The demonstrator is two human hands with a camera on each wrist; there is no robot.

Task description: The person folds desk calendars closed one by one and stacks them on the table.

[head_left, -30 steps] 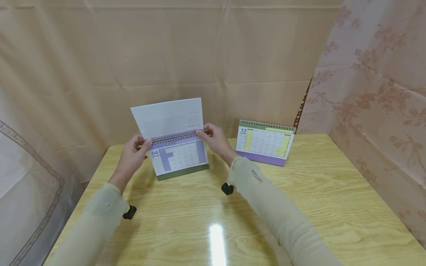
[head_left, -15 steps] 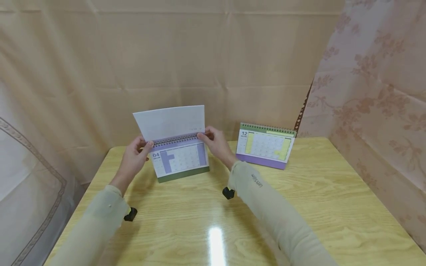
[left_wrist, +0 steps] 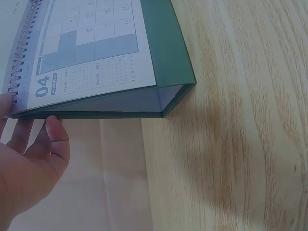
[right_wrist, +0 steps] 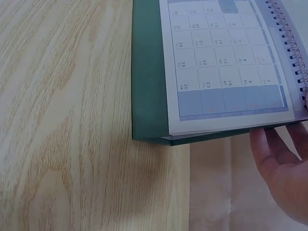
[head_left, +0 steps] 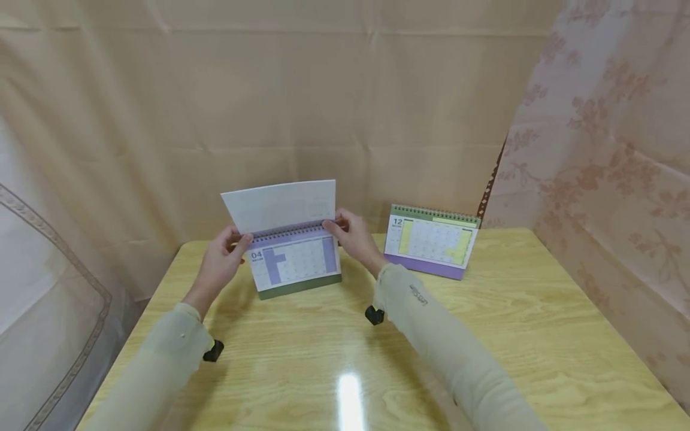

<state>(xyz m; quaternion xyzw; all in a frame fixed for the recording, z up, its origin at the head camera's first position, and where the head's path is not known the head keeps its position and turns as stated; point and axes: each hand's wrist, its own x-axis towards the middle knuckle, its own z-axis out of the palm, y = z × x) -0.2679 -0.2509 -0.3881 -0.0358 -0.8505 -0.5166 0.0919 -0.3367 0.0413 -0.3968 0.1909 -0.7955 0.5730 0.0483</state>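
Observation:
A desk calendar (head_left: 296, 263) with a green stand and a purple-headed page marked 04 stands tilted on the far left half of the table. Its turned pages (head_left: 280, 206) rise blank-white behind the spiral binding (head_left: 291, 230). My left hand (head_left: 221, 263) grips the left end of the binding, thumb in front and fingers behind. At the opposite end my right hand (head_left: 357, 239) does the same. In both wrist views, fingers (left_wrist: 57, 134) curl under the green back board. To the right stands a second desk calendar (head_left: 431, 239), page 12, with yellow blocks and a purple base; neither hand touches it.
The wood-grain table (head_left: 302, 347) carries a bright light reflection near its front. A beige curtain (head_left: 269, 90) hangs right behind the table's back edge. Patterned cloth (head_left: 609, 179) closes off the right side, and white cloth (head_left: 43, 287) the left.
The turned pages lean further back and look shorter above the binding. Both hands keep their hold at the two ends. The whole head view has shifted, with everything slightly lower.

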